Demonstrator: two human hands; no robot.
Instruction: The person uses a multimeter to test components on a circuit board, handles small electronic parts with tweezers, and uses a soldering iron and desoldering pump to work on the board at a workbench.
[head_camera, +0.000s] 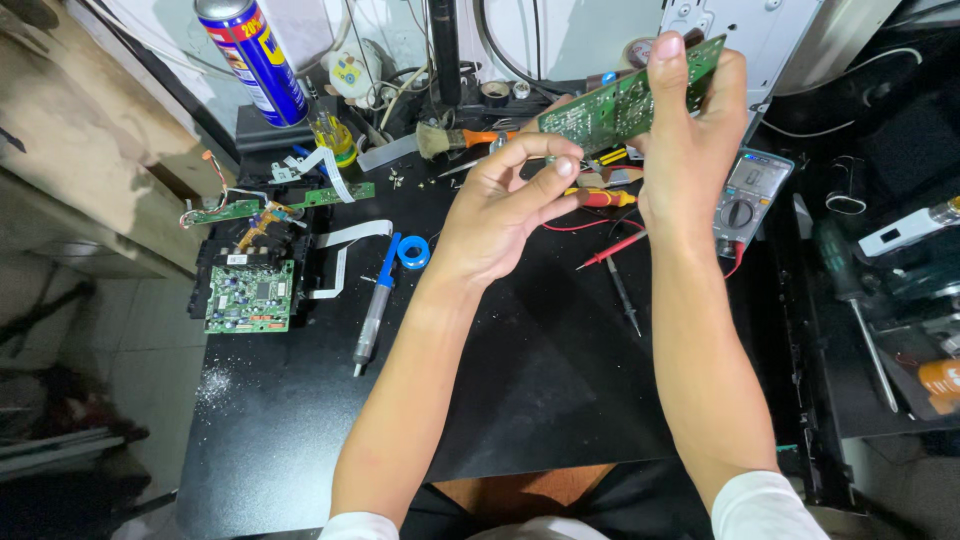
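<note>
Here the right hand (690, 150) grips the green circuit board (625, 100) raised and tilted for viewing, while the left hand (510, 205) pinches its lower edge to steady it above the black surface (540, 380).

Bare forearms, short white sleeves, no gloves

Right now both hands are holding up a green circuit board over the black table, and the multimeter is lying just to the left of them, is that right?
Not quite. The head view shows the multimeter lying to the right of the hands, beside the right hand, not the left. The rest holds: the left hand and the right hand hold up the green circuit board over the black table.
</note>
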